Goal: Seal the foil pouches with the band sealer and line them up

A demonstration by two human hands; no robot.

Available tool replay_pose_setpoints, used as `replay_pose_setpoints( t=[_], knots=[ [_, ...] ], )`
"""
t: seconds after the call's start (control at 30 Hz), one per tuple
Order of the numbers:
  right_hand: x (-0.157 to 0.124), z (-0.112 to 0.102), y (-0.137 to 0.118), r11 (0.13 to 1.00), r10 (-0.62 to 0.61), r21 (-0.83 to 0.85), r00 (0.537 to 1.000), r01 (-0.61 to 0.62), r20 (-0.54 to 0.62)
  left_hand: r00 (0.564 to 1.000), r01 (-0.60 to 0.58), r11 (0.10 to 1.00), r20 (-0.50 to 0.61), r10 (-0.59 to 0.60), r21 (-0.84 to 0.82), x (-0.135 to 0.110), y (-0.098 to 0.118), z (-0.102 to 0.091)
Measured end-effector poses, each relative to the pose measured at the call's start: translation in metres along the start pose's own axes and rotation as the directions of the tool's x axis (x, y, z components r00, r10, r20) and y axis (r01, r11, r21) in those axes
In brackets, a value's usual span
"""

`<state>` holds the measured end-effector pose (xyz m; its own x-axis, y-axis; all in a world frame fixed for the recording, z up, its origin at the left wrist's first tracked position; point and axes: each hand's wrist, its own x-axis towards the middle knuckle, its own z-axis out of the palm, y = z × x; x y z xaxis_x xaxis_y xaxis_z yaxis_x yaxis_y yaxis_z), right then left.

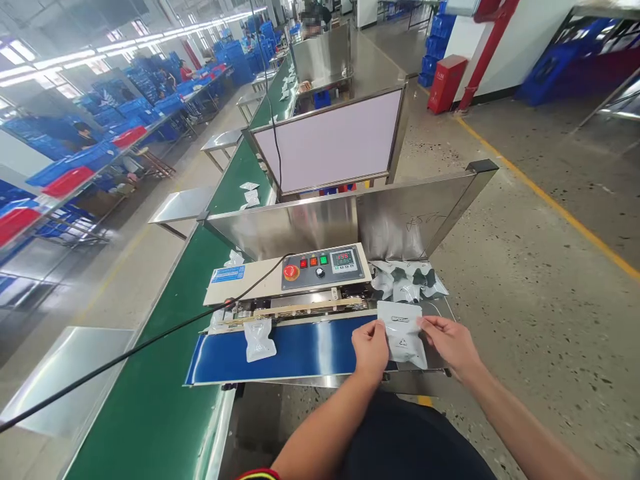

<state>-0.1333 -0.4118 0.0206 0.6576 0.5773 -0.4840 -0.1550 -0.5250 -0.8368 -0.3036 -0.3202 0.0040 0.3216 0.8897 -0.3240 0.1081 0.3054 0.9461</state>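
Observation:
A flat silver pouch (403, 331) lies at the right end of the blue sealer belt (300, 350), pinched between both hands. My left hand (371, 348) grips its left edge with thumb and fingers closed. My right hand (450, 340) holds its right edge the same way. Another sealed pouch (259, 339) rides further left on the belt, just below the sealing slot. The sealer's control panel (325, 265) with red knob, buttons and a digital readout sits behind the belt.
A heap of silver pouches (407, 280) lies on the steel tray behind my hands, against a steel back panel (350, 223). A long green conveyor (165, 373) runs left of the sealer with a black cable (150, 343) across it. Other workers sit farther along the line.

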Motion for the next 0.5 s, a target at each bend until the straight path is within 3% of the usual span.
replay_pose_setpoints(
  t=[0.13,0.3,0.4,0.5],
  knots=[
    [0.021,0.034,-0.002,1.0,0.017,0.004,0.998,-0.017,0.057,0.978,0.138,0.978,-0.137,-0.159,-0.154,0.019,-0.014,-0.009],
    [0.044,0.073,-0.006,0.993,-0.011,-0.114,0.985,0.031,0.171,0.955,0.153,0.952,-0.208,-0.212,-0.265,0.028,-0.011,-0.04],
    [0.07,0.067,-0.018,0.963,-0.063,-0.248,0.982,0.107,0.18,0.936,0.093,0.964,-0.309,-0.171,-0.25,0.019,-0.011,-0.067],
    [0.106,0.051,-0.038,0.893,-0.17,-0.409,0.983,0.186,0.074,0.841,-0.045,0.983,-0.538,-0.058,-0.177,0.001,-0.014,-0.093]
  ],
)
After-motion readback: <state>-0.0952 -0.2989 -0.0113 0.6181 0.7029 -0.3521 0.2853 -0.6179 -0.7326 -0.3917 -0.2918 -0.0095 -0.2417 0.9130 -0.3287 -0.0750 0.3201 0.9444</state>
